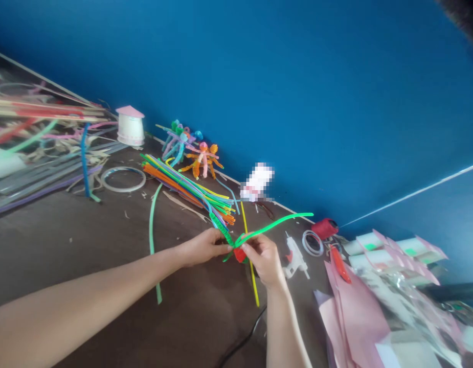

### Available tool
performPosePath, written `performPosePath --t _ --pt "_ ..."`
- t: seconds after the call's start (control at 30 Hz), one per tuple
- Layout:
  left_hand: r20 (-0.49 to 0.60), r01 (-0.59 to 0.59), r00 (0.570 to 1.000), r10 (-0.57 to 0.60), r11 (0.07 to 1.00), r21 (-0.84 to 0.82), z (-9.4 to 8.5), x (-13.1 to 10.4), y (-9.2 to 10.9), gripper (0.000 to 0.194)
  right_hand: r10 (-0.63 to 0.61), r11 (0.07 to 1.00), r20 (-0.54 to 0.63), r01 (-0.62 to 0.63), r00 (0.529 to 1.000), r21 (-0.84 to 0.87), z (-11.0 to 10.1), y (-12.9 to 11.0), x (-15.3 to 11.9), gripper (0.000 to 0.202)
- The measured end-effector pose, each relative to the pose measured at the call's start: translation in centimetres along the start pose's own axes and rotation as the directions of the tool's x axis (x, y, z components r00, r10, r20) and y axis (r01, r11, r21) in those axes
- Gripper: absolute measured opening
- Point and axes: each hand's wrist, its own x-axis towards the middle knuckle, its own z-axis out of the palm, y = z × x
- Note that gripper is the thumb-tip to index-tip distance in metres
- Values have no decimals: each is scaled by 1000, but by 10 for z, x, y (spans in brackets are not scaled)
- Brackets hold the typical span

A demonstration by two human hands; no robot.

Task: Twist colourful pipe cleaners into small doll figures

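Note:
My left hand (205, 248) pinches a green pipe-cleaner piece (221, 227), whose upper part is coiled thick. My right hand (261, 255) has its thumb and fingers closed on the same green piece, and a long straight green stem (278, 222) runs from it up to the right. Between the fingertips shows a small red part (240, 254). A yellow pipe cleaner (254, 286) lies beneath my right hand. Beyond my left hand rests a bundle of many-coloured pipe cleaners (186, 186). A pale green strip (152, 230) crosses behind my left wrist.
Small pipe-cleaner figures (201, 158) stand by the blue wall, near a white cup with a pink top (131, 125). A tape ring (123, 179) lies at left. On the right are a glue gun (296, 257), red scissors or pliers (339, 265) and pink sheets (359, 312).

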Motion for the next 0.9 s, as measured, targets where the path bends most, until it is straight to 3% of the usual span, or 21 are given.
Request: performPosePath --t 0.17,0.4,0.6,0.77,0.9 --pt "26 14 1000 -15 999 41 -1 -1 2 27 8 1000 90 -8 996 7 -4 2 -2 16" --pt "32 63 997 -65 996 58 -1 -2 6 26 -58 995 183 71 981 -65 -9 -10 -3 5" --pt "14 79 997 -80 995 61 0 -3 9 24 -93 974 101 112 991 -198 -6 -10 -3 6" --pt "-8 85 996 -85 996 12 0 -3 10 25 -199 930 9 192 980 -313 -5 -10 -1 7" --pt "-7 64 998 -64 998 14 0 -3 9 23 -206 920 -39 180 978 -349 -4 -11 -1 9"
